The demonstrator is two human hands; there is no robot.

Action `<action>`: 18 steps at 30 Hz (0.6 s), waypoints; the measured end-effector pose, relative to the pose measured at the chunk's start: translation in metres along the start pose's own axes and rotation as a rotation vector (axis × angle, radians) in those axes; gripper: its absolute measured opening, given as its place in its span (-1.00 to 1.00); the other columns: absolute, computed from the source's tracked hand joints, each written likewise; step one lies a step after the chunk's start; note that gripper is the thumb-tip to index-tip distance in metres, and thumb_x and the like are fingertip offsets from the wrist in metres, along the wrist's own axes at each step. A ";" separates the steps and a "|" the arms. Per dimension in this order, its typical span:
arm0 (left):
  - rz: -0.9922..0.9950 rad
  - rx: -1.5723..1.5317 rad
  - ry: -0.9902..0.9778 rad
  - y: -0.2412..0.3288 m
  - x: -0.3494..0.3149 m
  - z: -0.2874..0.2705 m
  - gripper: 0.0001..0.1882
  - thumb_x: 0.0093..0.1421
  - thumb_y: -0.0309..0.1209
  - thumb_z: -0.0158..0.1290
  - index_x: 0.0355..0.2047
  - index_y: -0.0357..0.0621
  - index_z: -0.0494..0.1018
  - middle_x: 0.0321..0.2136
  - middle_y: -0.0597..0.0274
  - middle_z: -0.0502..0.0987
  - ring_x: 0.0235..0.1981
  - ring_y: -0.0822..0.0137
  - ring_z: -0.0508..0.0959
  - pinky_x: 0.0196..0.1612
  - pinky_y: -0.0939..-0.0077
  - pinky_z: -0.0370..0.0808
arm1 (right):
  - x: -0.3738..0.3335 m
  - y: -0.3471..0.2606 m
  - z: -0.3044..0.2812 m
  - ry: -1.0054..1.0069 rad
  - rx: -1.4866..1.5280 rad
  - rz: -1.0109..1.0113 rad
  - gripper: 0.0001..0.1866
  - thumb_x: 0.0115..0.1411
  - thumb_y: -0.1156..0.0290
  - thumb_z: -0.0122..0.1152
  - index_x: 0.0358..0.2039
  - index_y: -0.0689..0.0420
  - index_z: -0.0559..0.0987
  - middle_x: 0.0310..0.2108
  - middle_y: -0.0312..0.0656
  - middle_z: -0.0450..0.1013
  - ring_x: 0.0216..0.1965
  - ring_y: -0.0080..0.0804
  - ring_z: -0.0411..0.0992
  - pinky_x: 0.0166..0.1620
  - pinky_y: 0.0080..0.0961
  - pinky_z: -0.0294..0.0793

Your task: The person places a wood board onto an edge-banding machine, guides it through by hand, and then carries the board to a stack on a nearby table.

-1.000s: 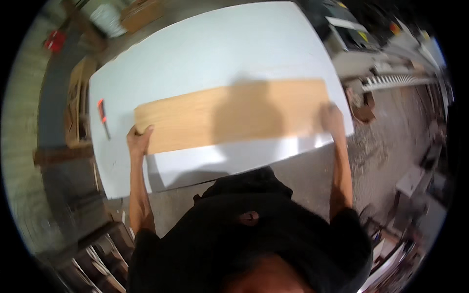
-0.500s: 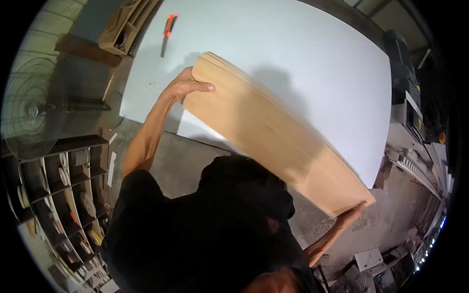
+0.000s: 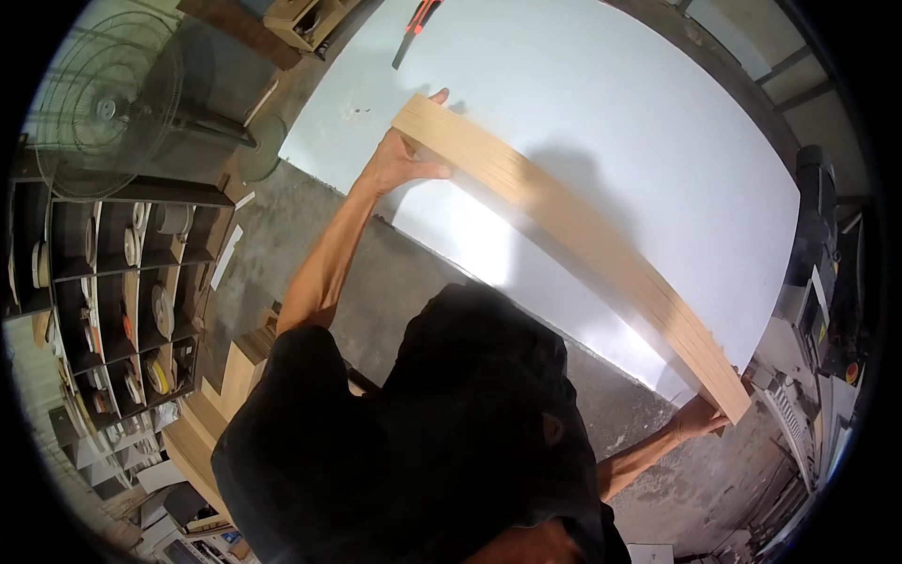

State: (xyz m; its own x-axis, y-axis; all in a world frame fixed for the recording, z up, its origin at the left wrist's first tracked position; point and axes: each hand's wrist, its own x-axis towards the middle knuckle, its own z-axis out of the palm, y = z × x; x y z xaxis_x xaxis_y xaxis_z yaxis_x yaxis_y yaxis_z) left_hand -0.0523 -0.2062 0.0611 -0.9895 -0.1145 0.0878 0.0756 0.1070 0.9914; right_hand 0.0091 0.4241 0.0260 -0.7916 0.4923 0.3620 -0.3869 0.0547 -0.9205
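Observation:
Across the white table lies a stack of long, thin, pale wooden boards [image 3: 564,218], turned so that its layered long edge faces up. My left hand [image 3: 404,162] is closed round the far left end, thumb on the near side and a fingertip showing beyond. At the near right end my right hand [image 3: 703,420] grips the stack from below and beside, its fingers partly hidden by the wood. Whether the lower edge touches the table, I cannot tell.
On the white tabletop [image 3: 686,179] lies an orange-and-black handled cutter [image 3: 415,30] near the far edge. A standing fan [image 3: 108,108] and a dark shelf of rolls [image 3: 132,291] are at the left. More wooden boards [image 3: 202,423] stand behind my left side. Machinery [image 3: 816,207] lines the right.
The boards have tipped from broad face up to narrow edge up, with both hands still on their ends. The whole view has turned, and the fan and shelf show more fully.

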 end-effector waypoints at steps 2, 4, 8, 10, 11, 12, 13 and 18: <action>0.046 0.042 -0.028 -0.008 0.000 0.001 0.04 -0.33 -0.46 0.40 0.22 -0.19 0.16 0.25 0.09 0.21 0.28 0.18 0.17 0.34 0.21 0.03 | -0.010 -0.011 0.000 0.005 -0.039 0.001 -0.27 0.26 -0.20 -0.32 0.22 0.11 0.21 0.13 0.06 0.28 0.15 -0.07 0.28 0.27 0.04 0.12; 0.108 0.065 -0.065 -0.016 -0.001 -0.001 0.05 -0.31 -0.49 0.40 0.24 -0.22 0.13 0.23 0.11 0.23 0.25 0.19 0.23 0.33 0.24 0.09 | -0.009 -0.001 -0.009 0.104 -0.074 0.011 -0.29 0.26 -0.21 -0.27 0.18 0.12 0.26 0.05 0.05 0.36 0.09 -0.08 0.34 0.15 0.00 0.30; 0.135 -0.054 -0.034 -0.037 0.003 0.000 -0.05 -0.31 -0.49 0.42 0.15 -0.25 0.22 0.04 0.10 0.41 0.09 0.22 0.41 0.16 0.27 0.33 | -0.005 0.021 0.003 0.361 -0.047 -0.071 -0.40 0.27 -0.07 -0.16 0.07 0.18 0.36 -0.02 -0.04 0.38 0.03 -0.17 0.37 0.08 -0.17 0.36; 0.036 -0.044 0.037 -0.031 -0.009 -0.003 -0.13 -0.29 -0.48 0.41 0.09 -0.29 0.27 -0.13 0.16 0.52 -0.09 0.30 0.52 0.04 0.33 0.44 | -0.009 0.020 -0.001 0.268 -0.126 -0.157 -0.40 0.26 -0.09 -0.17 0.06 0.17 0.36 -0.03 -0.05 0.38 0.04 -0.19 0.36 0.09 -0.18 0.34; 0.010 -0.007 0.045 -0.031 -0.015 -0.006 -0.17 -0.29 -0.48 0.41 0.06 -0.29 0.30 -0.15 0.17 0.53 -0.10 0.31 0.52 0.02 0.36 0.45 | -0.007 0.015 0.008 0.354 -0.034 -0.037 -0.32 0.27 -0.15 -0.18 0.11 0.20 0.34 0.03 -0.04 0.37 0.08 -0.22 0.33 0.14 -0.24 0.28; -0.013 0.029 0.055 -0.032 -0.020 -0.008 -0.21 -0.28 -0.48 0.41 0.02 -0.30 0.34 -0.16 0.18 0.54 -0.11 0.33 0.53 0.00 0.39 0.45 | -0.004 0.015 0.016 0.363 -0.025 0.002 -0.32 0.27 -0.16 -0.18 0.11 0.20 0.34 0.03 -0.04 0.37 0.08 -0.22 0.33 0.14 -0.24 0.28; -0.017 0.067 0.081 -0.024 -0.023 -0.004 -0.25 -0.29 -0.48 0.41 -0.01 -0.29 0.38 -0.17 0.20 0.54 -0.11 0.36 0.52 -0.01 0.41 0.45 | -0.002 0.013 0.023 0.338 -0.055 0.032 -0.31 0.27 -0.16 -0.18 0.12 0.20 0.34 0.03 -0.04 0.37 0.08 -0.22 0.33 0.14 -0.24 0.29; -0.220 0.120 0.292 0.017 -0.122 0.005 -0.16 -0.32 -0.37 0.45 0.04 -0.24 0.37 -0.11 0.21 0.52 -0.07 0.38 0.46 0.03 0.43 0.39 | 0.010 0.044 0.108 0.011 -0.172 0.236 -0.29 0.26 -0.18 -0.18 0.12 0.22 0.34 0.03 -0.04 0.37 0.07 -0.21 0.34 0.13 -0.25 0.29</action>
State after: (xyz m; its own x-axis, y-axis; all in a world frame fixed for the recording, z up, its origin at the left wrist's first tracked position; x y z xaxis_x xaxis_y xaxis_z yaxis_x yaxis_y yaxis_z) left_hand 0.0693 -0.1853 0.0671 -0.9027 -0.4219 -0.0847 -0.1669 0.1617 0.9726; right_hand -0.0672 0.3374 0.0048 -0.8448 0.5180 0.1343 -0.1059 0.0840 -0.9908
